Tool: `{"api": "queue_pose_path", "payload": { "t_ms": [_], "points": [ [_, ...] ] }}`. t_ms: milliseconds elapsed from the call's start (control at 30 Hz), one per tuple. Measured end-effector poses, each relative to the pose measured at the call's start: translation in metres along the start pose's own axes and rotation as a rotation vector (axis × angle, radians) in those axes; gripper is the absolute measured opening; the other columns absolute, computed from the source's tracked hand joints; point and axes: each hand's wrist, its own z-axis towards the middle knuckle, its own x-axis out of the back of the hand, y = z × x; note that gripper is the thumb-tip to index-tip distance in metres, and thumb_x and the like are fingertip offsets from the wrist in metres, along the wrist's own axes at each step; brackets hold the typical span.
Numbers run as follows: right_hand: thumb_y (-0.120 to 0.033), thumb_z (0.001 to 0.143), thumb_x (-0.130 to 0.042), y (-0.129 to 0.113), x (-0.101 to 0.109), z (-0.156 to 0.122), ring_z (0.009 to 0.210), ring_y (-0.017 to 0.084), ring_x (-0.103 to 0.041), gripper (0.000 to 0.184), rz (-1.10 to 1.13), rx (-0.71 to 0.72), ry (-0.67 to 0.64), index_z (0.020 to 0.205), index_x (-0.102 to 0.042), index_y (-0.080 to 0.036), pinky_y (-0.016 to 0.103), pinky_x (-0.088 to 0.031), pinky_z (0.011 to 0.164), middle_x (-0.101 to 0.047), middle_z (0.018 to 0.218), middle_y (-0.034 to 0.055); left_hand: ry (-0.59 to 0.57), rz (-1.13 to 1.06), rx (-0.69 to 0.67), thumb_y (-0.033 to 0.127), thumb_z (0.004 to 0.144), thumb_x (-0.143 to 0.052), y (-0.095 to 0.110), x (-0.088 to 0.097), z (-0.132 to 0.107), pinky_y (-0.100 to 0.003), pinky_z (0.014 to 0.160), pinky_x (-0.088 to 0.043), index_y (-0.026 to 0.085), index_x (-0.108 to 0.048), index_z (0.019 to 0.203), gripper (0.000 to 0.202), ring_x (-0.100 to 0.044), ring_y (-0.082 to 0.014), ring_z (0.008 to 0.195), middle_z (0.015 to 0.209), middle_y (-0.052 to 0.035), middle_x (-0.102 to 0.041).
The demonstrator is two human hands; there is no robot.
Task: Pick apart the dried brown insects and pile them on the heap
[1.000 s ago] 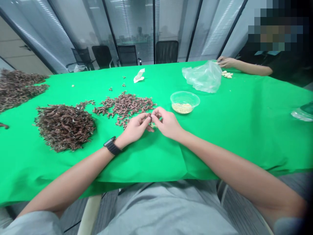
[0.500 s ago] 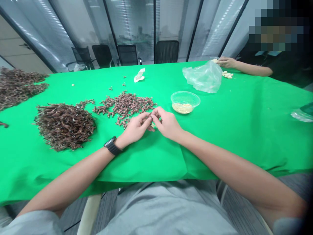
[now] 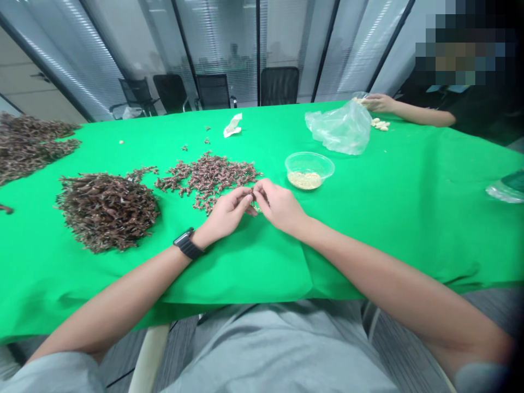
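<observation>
My left hand [image 3: 230,212], with a black watch [image 3: 188,243] on its wrist, is closed in a pinch. My right hand [image 3: 282,207] is pinched too, and the fingertips of both meet. Between them shows a bit of a small dark brown knobbly piece [image 3: 252,195], mostly hidden by the fingers. Just beyond my left hand a loose spread of small brown knobbly pieces [image 3: 215,173] covers the cloth. Some pale yellowish bits [image 3: 257,208] show beneath the fingers. A clear round tub [image 3: 310,164] holding pale tan grains stands just beyond my right hand.
A taller heap of brown twig-like pieces [image 3: 108,213] lies at left, with another pile [image 3: 33,142] farther back. Crumpled white paper [image 3: 233,126] and a clear plastic bag [image 3: 344,128] lie across the green cloth [image 3: 388,218]. Another person's hand [image 3: 380,102] is near pale pieces.
My hands stay together at the same spot, with only slight finger movement. The whole view has shifted very slightly. Nothing else has visibly moved.
</observation>
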Motion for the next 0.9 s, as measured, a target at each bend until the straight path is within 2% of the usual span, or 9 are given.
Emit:
{"api": "queue_pose_path", "payload": {
  "t_ms": [100, 233, 433, 567, 700, 900],
  "points": [
    [-0.029, 0.102, -0.045, 0.0, -0.003, -0.001, 0.08, 0.019, -0.063, 0.012, 0.054, -0.021, 0.027, 0.1, -0.054, -0.021, 0.029, -0.043, 0.075, -0.067, 0.089, 0.0055, 0.039, 0.112, -0.041, 0.045, 0.1, -0.052, 0.0, 0.0, -0.001, -0.032, 0.081, -0.055, 0.019, -0.061, 0.116, 0.032, -0.074, -0.021, 0.083, 0.088, -0.0051, -0.075],
    [-0.031, 0.1, -0.049, -0.002, -0.007, -0.001, 0.071, 0.016, -0.061, 0.013, 0.178, -0.087, 0.075, 0.096, -0.055, -0.021, 0.028, -0.043, 0.067, -0.066, 0.082, 0.0031, 0.08, 0.261, -0.098, 0.04, 0.101, -0.05, 0.001, 0.001, -0.003, -0.029, 0.08, -0.053, 0.021, -0.061, 0.113, 0.025, -0.074, -0.0191, 0.084, 0.092, -0.0045, -0.076],
    [-0.034, 0.097, -0.053, -0.006, -0.011, 0.0, 0.054, 0.011, -0.056, 0.015, 0.485, -0.276, 0.04, 0.09, -0.055, -0.021, 0.024, -0.043, 0.054, -0.061, 0.065, -0.0029, 0.113, 0.448, -0.148, 0.04, 0.102, -0.049, -0.004, 0.004, -0.003, -0.028, 0.079, -0.052, 0.021, -0.06, 0.119, 0.028, -0.073, -0.0188, 0.087, 0.102, -0.0064, -0.076],
    [-0.036, 0.096, -0.054, -0.006, -0.011, 0.001, 0.048, 0.01, -0.052, 0.018, 0.602, -0.314, 0.041, 0.088, -0.055, -0.02, 0.022, -0.041, 0.047, -0.058, 0.062, -0.0043, 0.139, 0.517, -0.201, 0.039, 0.102, -0.05, -0.004, 0.004, -0.004, -0.027, 0.078, -0.053, 0.021, -0.06, 0.12, 0.027, -0.073, -0.0183, 0.089, 0.103, -0.0055, -0.075],
    [-0.033, 0.097, -0.053, -0.006, -0.008, 0.001, 0.054, 0.011, -0.053, 0.017, 0.476, -0.228, 0.066, 0.087, -0.056, -0.02, 0.023, -0.04, 0.052, -0.059, 0.065, -0.0026, 0.148, 0.499, -0.203, 0.038, 0.101, -0.052, -0.003, 0.004, -0.004, -0.026, 0.075, -0.052, 0.021, -0.06, 0.118, 0.025, -0.072, -0.017, 0.085, 0.098, -0.004, -0.075],
    [-0.027, 0.099, -0.051, -0.002, -0.005, 0.0, 0.06, 0.012, -0.052, 0.011, 0.194, -0.02, 0.112, 0.092, -0.054, -0.019, 0.026, -0.037, 0.06, -0.06, 0.071, -0.0009, 0.128, 0.436, -0.189, 0.036, 0.101, -0.053, 0.002, 0.003, -0.003, -0.026, 0.072, -0.05, 0.02, -0.061, 0.111, 0.021, -0.071, -0.016, 0.081, 0.092, -0.003, -0.075]
  ]
}}
